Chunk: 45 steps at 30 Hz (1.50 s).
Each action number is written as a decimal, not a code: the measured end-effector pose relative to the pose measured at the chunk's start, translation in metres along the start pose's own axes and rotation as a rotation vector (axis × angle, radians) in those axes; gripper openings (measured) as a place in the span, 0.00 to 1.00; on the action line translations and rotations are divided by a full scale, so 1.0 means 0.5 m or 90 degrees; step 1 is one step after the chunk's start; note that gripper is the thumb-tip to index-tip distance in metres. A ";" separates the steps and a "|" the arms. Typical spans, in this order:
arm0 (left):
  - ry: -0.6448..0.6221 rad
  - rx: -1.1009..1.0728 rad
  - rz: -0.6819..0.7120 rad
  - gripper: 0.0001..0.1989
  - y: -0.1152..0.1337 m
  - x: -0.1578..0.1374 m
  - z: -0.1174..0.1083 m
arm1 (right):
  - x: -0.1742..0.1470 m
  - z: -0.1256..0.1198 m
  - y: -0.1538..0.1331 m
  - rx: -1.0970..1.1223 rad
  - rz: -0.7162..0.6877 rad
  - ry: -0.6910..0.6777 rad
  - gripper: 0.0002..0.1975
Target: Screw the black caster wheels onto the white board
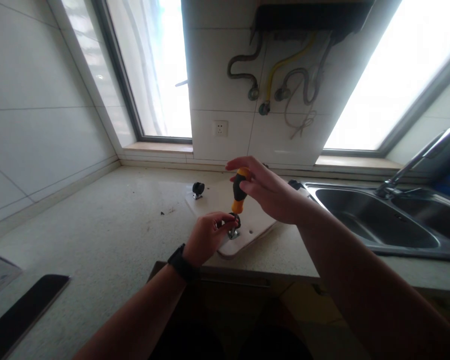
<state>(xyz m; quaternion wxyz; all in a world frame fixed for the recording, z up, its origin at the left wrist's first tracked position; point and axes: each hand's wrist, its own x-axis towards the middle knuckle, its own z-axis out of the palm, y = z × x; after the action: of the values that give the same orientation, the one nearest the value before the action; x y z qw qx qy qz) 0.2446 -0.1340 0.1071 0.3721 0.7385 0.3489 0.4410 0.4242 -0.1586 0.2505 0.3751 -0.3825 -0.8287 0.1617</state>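
My right hand (264,187) is closed around the orange-and-black handle of a screwdriver (239,189), held upright with its tip down. Its shaft reaches down beside a black caster wheel (237,220) with a metal mounting plate (233,234). My left hand (208,232), with a dark watch at the wrist, has its thumb and forefinger pinched at this caster, close to the shaft; the fingers hide part of both. The caster stands at the near corner of a white board (253,220) lying on the counter. Another black caster (198,189) stands at the board's far left corner.
The pale counter (135,220) runs along a tiled wall. To the right is a double steel sink (371,215) with a faucet (412,162). A long black flat object (28,310) lies at the lower left. Hoses (273,70) and a socket (220,128) are on the wall.
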 end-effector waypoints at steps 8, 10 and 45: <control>-0.028 0.024 0.023 0.09 0.016 0.002 -0.010 | 0.004 -0.006 0.003 -0.025 0.032 0.072 0.19; -0.019 0.034 0.009 0.11 0.017 0.001 -0.007 | 0.006 0.006 0.001 -0.115 0.027 0.144 0.20; -0.014 -0.011 -0.035 0.10 0.005 0.002 -0.005 | 0.000 -0.033 0.016 0.156 -0.037 -0.127 0.21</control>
<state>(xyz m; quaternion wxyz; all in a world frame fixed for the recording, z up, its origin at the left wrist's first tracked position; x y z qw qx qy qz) 0.2433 -0.1339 0.1104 0.3941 0.7302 0.3613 0.4254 0.4407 -0.1536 0.2572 0.3395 -0.2915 -0.8466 0.2881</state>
